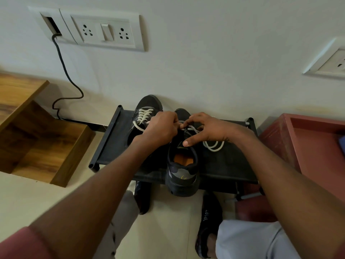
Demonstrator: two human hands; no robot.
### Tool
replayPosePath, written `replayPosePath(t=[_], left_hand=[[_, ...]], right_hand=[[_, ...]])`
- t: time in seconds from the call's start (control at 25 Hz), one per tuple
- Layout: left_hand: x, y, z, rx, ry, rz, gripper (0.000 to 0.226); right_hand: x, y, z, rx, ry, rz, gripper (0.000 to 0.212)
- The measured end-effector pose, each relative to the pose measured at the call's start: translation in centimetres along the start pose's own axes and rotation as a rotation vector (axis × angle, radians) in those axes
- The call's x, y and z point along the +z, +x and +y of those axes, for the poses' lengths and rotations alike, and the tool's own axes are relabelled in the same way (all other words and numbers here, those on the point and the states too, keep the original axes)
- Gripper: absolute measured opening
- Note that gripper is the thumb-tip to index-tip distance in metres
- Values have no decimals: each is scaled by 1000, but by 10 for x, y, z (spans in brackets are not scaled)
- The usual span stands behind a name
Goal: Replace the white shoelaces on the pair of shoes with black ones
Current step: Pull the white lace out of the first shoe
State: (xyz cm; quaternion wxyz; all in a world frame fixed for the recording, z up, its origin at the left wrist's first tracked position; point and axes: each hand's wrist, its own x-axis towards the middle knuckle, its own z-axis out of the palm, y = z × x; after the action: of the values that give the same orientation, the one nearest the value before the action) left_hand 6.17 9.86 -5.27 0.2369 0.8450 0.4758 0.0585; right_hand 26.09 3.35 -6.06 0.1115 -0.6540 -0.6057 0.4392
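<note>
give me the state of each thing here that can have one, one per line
left shoe: white lace fully threaded, ends loose
right shoe: partly unlaced, white lace pulled out in loops on the rack
left hand: pinching the lace
right hand: fingers curled on the lace, thumb on the tongue
shoe rack: upright, holding both shoes
wall switch: position unclear
black cable: running into the wall plate slot

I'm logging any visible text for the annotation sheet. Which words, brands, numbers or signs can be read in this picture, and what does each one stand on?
"SPORT": white letters on the black sock or slipper on the person's foot on the right, running along it; the last letters are blurred.
Faint pale marks on the other black footwear under the rack: too blurred to read.
Nothing readable on the shoes, the laces, the switch plates or the rack.
</note>
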Motion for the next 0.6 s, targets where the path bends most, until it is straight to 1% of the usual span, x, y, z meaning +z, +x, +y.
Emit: replayPosePath(t=[0.08, 0.16, 0.32, 0.4, 0.44, 0.48, 0.6], left_hand=[[0, 1, 2, -13, -27, 57, 24], [-6, 4, 3, -39, -130, 44, 33], [-11, 10, -5, -190, -509, -43, 34], [-9, 11, -5, -242, -608, -52, 36], [-9, 12, -4, -224, -585, -47, 36], [-10, 15, -4, -168, -501, -33, 36], [-11, 17, -1, 25, -135, -43, 29]], right_hand=[[1, -1, 2, -11, 3, 5, 77], [1, -4, 3, -15, 45, -6, 72], [-1, -13, 3, -33, 131, -30, 65], [-1, -14, 2, -29, 149, -34, 65], [0, -15, 2, -27, 155, -37, 66], [1, -15, 2, -31, 152, -39, 67], [1, -18, 3, -40, 150, -43, 65]])
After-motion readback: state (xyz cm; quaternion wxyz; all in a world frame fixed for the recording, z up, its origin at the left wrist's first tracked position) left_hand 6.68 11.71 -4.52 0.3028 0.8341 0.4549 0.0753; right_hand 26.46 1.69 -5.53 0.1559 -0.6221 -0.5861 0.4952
